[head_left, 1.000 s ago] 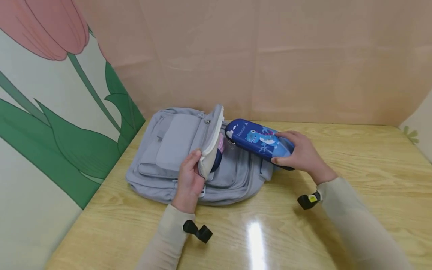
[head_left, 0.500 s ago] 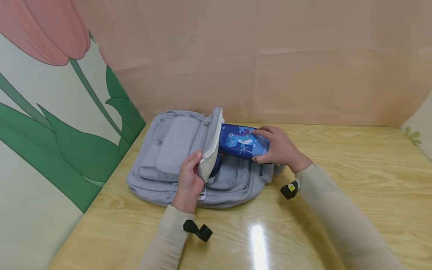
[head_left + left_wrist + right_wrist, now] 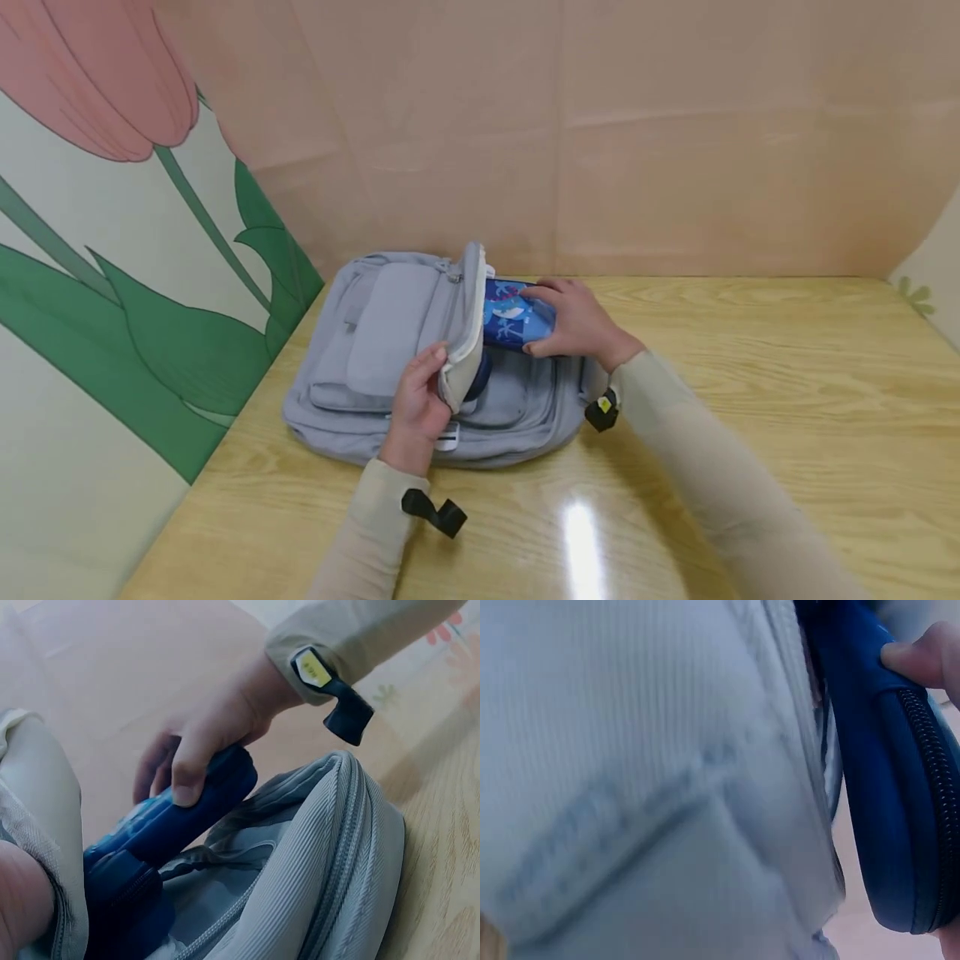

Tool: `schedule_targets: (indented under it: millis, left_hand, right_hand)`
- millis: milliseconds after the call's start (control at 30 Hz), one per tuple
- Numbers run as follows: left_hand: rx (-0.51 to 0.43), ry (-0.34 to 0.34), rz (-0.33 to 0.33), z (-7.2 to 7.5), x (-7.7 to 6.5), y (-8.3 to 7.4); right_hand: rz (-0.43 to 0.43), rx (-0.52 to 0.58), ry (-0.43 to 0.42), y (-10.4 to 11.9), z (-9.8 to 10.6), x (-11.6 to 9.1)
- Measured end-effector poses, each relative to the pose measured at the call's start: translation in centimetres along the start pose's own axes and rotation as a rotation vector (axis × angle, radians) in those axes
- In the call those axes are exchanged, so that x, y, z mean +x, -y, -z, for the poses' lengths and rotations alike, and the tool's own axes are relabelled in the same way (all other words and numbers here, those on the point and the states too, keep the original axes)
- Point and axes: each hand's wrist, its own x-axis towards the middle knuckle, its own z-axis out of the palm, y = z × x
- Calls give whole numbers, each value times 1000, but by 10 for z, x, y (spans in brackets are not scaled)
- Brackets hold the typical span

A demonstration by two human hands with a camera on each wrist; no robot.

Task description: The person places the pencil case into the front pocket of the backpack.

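Note:
A grey backpack (image 3: 390, 333) lies on the wooden table with its front pocket pulled open. My left hand (image 3: 418, 400) pinches the edge of the pale-lined pocket flap (image 3: 463, 362) and holds it up. In my right hand (image 3: 576, 323) is a blue pencil case (image 3: 513, 315) with a dinosaur print, gripped at its right end between thumb and fingers. Its far end is hidden behind the flap, inside the pocket opening. The right wrist view shows the case's zipper (image 3: 934, 780) close beside the bag. A dark blue zippered item (image 3: 124, 907) sits within the pocket under the case.
The wooden table (image 3: 765, 375) extends to the right and in front of the bag. Behind it rises a pinkish-brown backdrop (image 3: 675, 142). A wall with a tulip print (image 3: 217, 242) stands at the left. Black camera mounts (image 3: 435, 512) are strapped to both wrists.
My right hand has moved left with the pencil case, sliding its left end behind the flap into the pocket opening. The left hand keeps its hold on the flap.

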Motion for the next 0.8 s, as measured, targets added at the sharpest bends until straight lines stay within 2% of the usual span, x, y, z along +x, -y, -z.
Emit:
schedule_targets:
  millis: [233, 467, 600, 800]
  left_hand:
    - [-24, 149, -12, 5, -2, -1]
    - [-37, 290, -1, 9, -1, -2]
    - [-26, 321, 1, 12, 1, -3]
    - [32, 317, 9, 13, 1, -3]
  right_hand:
    - [12, -7, -6, 6, -6, 7]
    - [41, -39, 2, 9, -2, 13]
    - [48, -52, -8, 12, -2, 18]
    - [42, -46, -26, 13, -5, 17]
